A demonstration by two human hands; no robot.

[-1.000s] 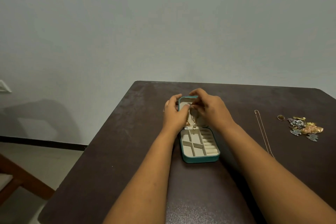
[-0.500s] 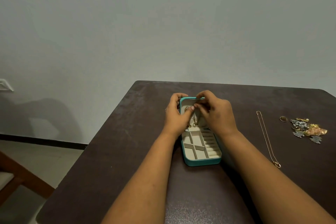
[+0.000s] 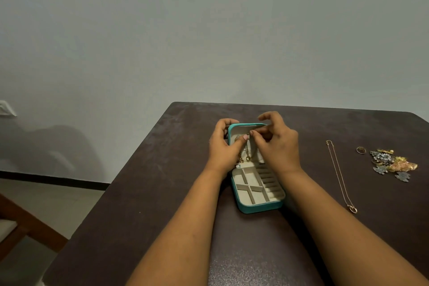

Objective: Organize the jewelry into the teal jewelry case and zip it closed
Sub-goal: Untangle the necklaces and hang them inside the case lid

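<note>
The teal jewelry case [image 3: 256,195] lies open mid-surface, long axis running away from the person, its lid [image 3: 241,128] propped upright at the far end. A thin gold chain [image 3: 247,151] hangs inside the lid, directly under the right hand [image 3: 277,144], whose fingers pinch its top (whether onto a hook, I cannot tell). The left hand [image 3: 222,146] grips the lid's left edge, thumb pressed on the lining. The cream, soft-looking tray has dividers and ring rolls. Well right on the dark matte surface [image 3: 162,193] lie a straight necklace [image 3: 340,174], a ring [image 3: 361,150] and a jewelry heap [image 3: 392,163].
</note>
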